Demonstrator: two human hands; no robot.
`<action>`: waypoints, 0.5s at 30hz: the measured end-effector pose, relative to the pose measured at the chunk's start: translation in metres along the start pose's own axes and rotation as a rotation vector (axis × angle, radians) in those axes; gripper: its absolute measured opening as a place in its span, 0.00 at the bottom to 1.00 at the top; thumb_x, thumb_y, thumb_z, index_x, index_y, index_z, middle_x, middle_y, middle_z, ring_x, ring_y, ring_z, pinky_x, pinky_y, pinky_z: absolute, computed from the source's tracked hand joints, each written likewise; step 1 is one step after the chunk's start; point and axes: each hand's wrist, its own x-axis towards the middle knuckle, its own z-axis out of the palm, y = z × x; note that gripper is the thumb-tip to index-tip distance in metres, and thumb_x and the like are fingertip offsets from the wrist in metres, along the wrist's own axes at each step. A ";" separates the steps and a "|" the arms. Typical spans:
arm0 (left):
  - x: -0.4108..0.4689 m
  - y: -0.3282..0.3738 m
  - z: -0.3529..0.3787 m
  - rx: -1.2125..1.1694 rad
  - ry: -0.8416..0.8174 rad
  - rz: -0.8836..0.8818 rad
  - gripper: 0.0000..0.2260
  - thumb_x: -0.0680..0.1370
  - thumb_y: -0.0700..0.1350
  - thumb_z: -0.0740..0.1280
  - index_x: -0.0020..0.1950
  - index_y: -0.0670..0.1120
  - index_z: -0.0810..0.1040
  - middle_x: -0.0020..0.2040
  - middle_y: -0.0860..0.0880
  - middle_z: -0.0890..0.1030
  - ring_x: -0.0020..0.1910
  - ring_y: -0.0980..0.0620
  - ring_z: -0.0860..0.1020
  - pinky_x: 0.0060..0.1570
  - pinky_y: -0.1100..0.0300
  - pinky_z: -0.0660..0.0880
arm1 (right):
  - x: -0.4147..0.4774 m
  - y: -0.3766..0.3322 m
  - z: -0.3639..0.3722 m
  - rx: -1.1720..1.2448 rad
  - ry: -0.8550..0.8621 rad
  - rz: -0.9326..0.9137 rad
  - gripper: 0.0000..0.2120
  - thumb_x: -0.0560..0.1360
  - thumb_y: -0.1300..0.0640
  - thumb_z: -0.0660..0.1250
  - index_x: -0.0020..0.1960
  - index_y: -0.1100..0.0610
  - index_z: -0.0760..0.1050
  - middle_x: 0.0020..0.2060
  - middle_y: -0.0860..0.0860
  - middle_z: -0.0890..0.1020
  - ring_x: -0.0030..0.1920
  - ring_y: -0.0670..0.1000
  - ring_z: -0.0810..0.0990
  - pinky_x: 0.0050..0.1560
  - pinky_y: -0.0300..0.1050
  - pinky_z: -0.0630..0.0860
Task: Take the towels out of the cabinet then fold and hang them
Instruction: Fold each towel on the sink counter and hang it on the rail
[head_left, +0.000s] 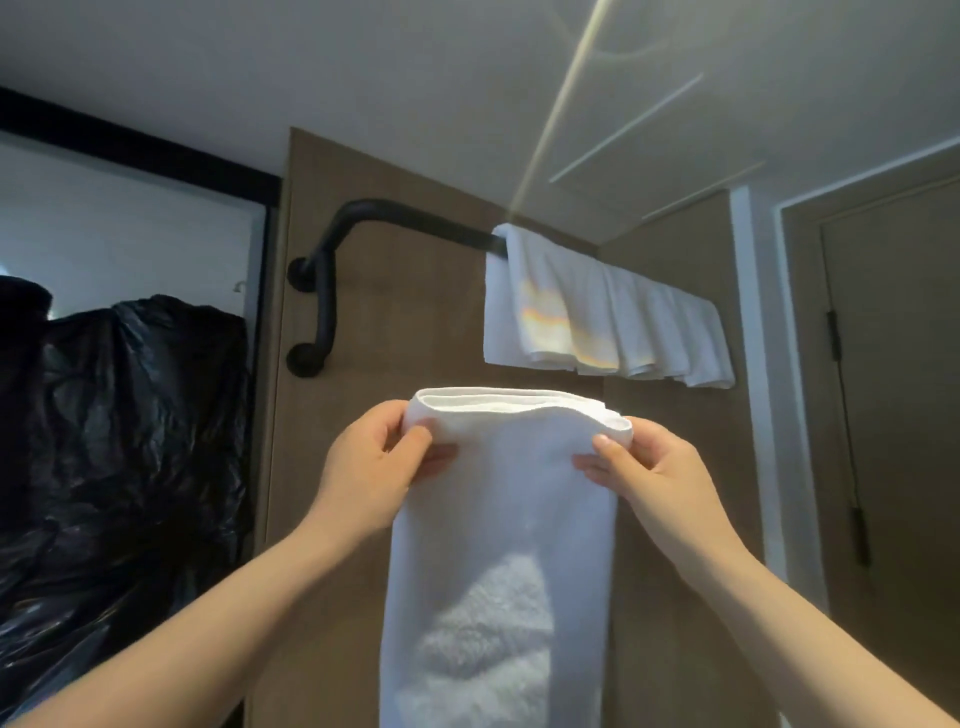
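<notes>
- Left hand (384, 457) pinches the towel (504, 499) at its upper left corner, thumb in front and fingers curled behind. Right hand (649, 467) pinches the upper right corner the same way.
- Towel: white, folded into a long narrow strip, with several layers showing along the top edge. It is held up in the air in front of the panel (415, 322), and its lower end runs out of frame. It sits below the rail (415, 218) without touching it.
- Rail: black, fixed to the panel. Its left stretch is bare and its right stretch is covered.
- Hung towels (597, 312): white, draped over the rail side by side and overlapping. There are several; exact count unclear.
- Status (judgement): fetching and folding look done for this towel; hanging is not yet done.
- Left to do (judgement): raise the towel over the bare stretch just beside the hung towels, drape it and level the ends.
- Cabinet not in view, so I cannot tell whether more towels wait.
- Also seen: bag (130, 415), black, far left; door (893, 364), far right.
</notes>
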 end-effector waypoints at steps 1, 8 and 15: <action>0.004 0.004 -0.004 0.066 0.007 0.074 0.08 0.80 0.36 0.62 0.53 0.43 0.80 0.48 0.47 0.85 0.48 0.49 0.84 0.51 0.52 0.81 | 0.004 -0.002 0.005 -0.044 -0.002 -0.066 0.08 0.78 0.62 0.67 0.55 0.54 0.80 0.48 0.50 0.86 0.49 0.48 0.85 0.52 0.43 0.81; 0.034 0.020 -0.031 0.498 -0.058 0.509 0.13 0.78 0.38 0.67 0.60 0.50 0.75 0.56 0.53 0.80 0.54 0.58 0.77 0.52 0.66 0.76 | 0.024 -0.010 0.034 -0.357 -0.098 -0.368 0.31 0.75 0.50 0.70 0.74 0.48 0.63 0.70 0.42 0.72 0.67 0.41 0.72 0.64 0.44 0.74; 0.069 0.026 -0.042 0.848 -0.224 0.797 0.27 0.74 0.37 0.71 0.72 0.40 0.67 0.70 0.46 0.70 0.68 0.55 0.69 0.67 0.72 0.64 | 0.067 0.000 0.039 -0.605 -0.078 -0.708 0.40 0.71 0.47 0.71 0.76 0.58 0.59 0.75 0.52 0.65 0.73 0.45 0.62 0.72 0.32 0.58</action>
